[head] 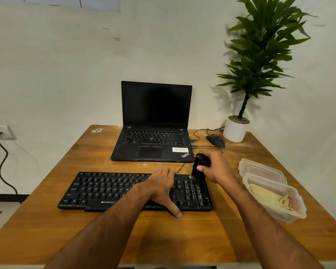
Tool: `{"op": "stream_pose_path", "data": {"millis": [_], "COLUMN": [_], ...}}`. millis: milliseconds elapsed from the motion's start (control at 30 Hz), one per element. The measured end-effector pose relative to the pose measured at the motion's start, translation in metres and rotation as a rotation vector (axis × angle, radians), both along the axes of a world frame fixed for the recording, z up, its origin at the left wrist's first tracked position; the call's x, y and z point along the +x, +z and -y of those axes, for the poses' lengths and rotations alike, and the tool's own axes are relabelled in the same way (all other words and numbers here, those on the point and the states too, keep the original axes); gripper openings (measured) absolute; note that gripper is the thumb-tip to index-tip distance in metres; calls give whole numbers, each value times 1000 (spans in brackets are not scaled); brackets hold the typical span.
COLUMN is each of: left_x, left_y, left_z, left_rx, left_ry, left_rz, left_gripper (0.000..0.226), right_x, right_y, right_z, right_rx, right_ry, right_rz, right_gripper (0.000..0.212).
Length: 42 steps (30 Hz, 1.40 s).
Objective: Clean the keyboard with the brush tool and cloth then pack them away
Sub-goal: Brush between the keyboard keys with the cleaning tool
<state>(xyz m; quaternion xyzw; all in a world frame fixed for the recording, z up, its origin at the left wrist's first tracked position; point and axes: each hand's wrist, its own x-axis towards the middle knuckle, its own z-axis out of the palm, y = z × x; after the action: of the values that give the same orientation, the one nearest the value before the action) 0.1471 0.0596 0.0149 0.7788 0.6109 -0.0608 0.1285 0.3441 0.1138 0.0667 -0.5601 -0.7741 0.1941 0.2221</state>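
From the head camera, your left hand (161,186) lies flat across the keyboard (135,191), fingers straight and thumb reaching over its near edge onto the table (47,220) — most likely to pin it so it won't slide under the strokes. Your right hand (216,167) grips the black brush tool (200,166) upright, fingers wrapped round its body, the lower end meeting the keys at the keyboard's far right corner, a sensible place to begin a sweep. By the table's right edge a clear plastic box (275,199) stands open with the pale cloth (268,197) folded inside, its lid (260,167) just behind — kept within reach for wiping and packing, I'd judge. The laptop (153,121), mouse (215,141) and potted plant (239,117) stand toward the far edge.
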Motion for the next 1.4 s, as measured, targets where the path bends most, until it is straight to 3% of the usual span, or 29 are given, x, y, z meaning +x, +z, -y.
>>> {"op": "stream_pose_path", "data": {"millis": [67,233,500,667,933,1133,1300,1400], "left_x": [0,0,0,0,0,2,1,1], "left_y": [-1,-1,0,0,1,3,2,1], "left_z": [-1,-1,0,-1,0,2,1,0], "left_rx": [-4,6,6,10,4,9,-3,-2], "left_ry": [2,1,-4,-4,-8,-7,-2,1], "left_rz": [11,6,8,12,-5,-1,2,3], "left_gripper": [139,135,136,133,135,134,136,136], "right_x": [5,-7,8,-8,13,-6,8,6], "right_y": [7,4,12,5,20,10,18,23], "right_z": [0,4,-1,9,5,13,7,10], "right_rx": [36,27,-5,2,-51,-36,-70,42], "right_ry": [-15,36,-42,78,-7,105,-15,-58], "right_rz": [44,-93,67,-50,165,-4,113,40], "right_gripper": [40,42,43,37,46,39,40,35]}}
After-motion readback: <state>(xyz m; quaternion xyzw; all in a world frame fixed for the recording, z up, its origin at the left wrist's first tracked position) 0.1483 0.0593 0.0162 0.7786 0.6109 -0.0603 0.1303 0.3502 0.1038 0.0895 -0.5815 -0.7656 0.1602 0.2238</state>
